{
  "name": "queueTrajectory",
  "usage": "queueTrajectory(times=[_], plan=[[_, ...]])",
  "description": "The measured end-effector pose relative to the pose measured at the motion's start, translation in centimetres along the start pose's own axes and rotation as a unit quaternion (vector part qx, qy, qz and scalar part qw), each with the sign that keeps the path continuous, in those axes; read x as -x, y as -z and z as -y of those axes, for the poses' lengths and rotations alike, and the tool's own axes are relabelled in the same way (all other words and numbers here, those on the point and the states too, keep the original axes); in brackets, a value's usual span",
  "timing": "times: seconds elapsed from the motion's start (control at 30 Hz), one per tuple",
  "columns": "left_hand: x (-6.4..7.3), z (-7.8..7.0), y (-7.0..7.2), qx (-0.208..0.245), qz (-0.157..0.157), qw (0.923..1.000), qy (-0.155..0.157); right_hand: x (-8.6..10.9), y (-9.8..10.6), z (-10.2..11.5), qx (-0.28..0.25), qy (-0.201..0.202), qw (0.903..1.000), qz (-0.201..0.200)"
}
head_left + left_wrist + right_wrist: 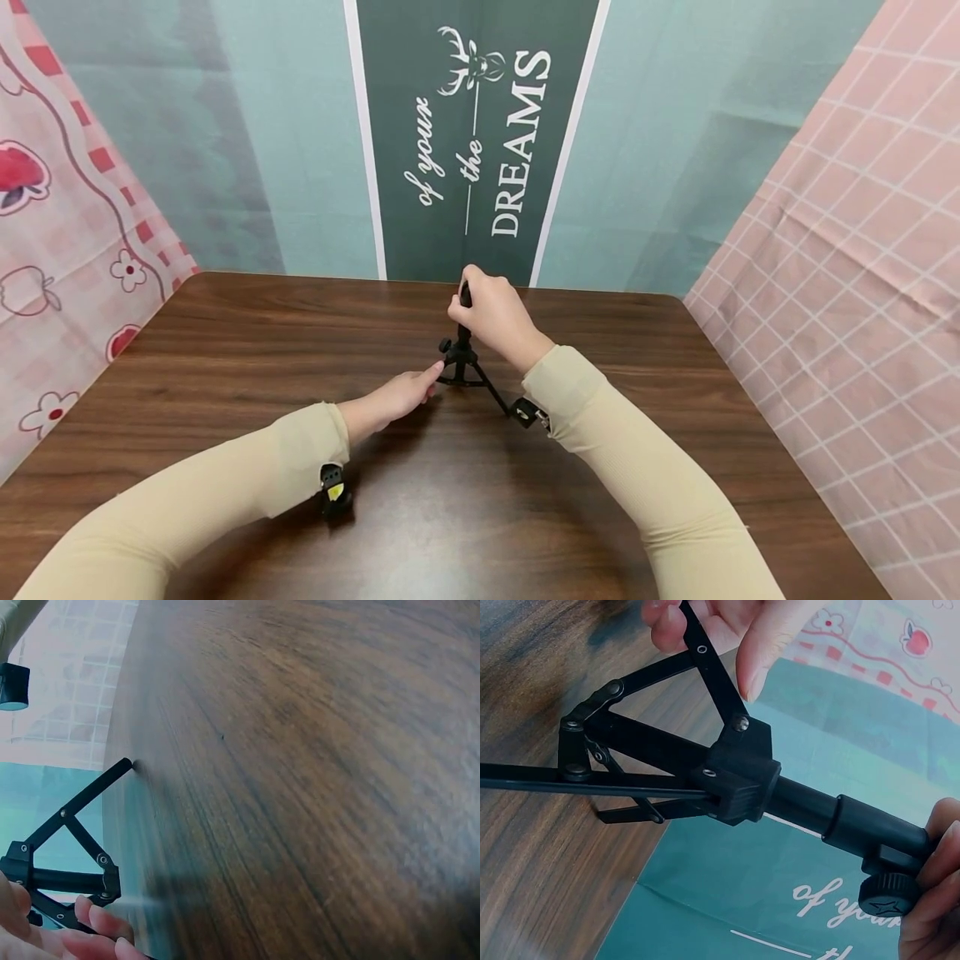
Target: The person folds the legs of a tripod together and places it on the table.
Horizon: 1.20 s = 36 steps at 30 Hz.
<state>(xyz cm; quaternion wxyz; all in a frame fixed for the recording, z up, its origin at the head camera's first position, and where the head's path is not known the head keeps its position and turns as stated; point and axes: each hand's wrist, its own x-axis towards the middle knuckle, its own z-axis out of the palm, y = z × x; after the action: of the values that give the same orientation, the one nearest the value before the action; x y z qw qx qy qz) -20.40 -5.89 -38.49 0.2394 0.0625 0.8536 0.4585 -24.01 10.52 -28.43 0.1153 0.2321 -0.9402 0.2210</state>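
A small black tripod [461, 357] stands upright near the back of the table, its legs spread and joined by hinged braces. My right hand [498, 315] grips the upper part of its column. In the right wrist view the right hand's fingers [934, 881] lie beside a round tightening knob [889, 894]. My left hand [397, 396] holds one leg [712, 671] low on the left, with the thumb on one side and fingertips on the other. The left wrist view shows the leg hub [19, 859] just above the left fingers [105, 924].
The brown wood-grain table [487, 517] stretches toward me. Behind it hangs a green and teal cloth [465, 167] with white lettering. A patterned cloth [75, 250] borders the left side, a pink checked one [847, 292] the right. Each wrist wears a small black camera [333, 492].
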Motion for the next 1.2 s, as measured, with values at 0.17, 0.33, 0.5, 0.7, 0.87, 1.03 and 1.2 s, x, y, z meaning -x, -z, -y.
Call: queueTrajectory(times=[0.17,0.33,0.5,0.7,0.87,1.03,1.2], plan=[[-0.2,0.1,-0.2,0.01,-0.01,0.9999,-0.003,0.0,0.0,-0.1,0.002,-0.002,1.0,-0.001],[-0.4,0.3,-0.5,0.016,-0.019,0.9997,-0.004,-0.1,-0.1,-0.1,-0.002,-0.004,1.0,0.003],[-0.5,0.3,-0.9,0.029,-0.028,0.9991,-0.014,0.0,0.0,-0.2,-0.005,-0.004,1.0,0.002],[-0.6,0.4,-0.9,0.078,-0.015,0.9967,-0.019,0.1,0.2,-0.2,-0.004,-0.004,1.0,-0.002],[-0.2,0.3,0.1,-0.067,-0.013,0.9951,-0.071,0.0,0.2,0.0,-0.003,-0.008,0.9999,0.007],[0.0,0.2,0.7,-0.361,-0.062,0.9226,-0.122,0.0,0.3,0.2,-0.009,-0.012,0.9998,0.014],[-0.4,0.2,0.8,-0.372,-0.028,0.9165,-0.145,0.1,0.4,0.1,-0.012,-0.015,0.9997,0.012]])
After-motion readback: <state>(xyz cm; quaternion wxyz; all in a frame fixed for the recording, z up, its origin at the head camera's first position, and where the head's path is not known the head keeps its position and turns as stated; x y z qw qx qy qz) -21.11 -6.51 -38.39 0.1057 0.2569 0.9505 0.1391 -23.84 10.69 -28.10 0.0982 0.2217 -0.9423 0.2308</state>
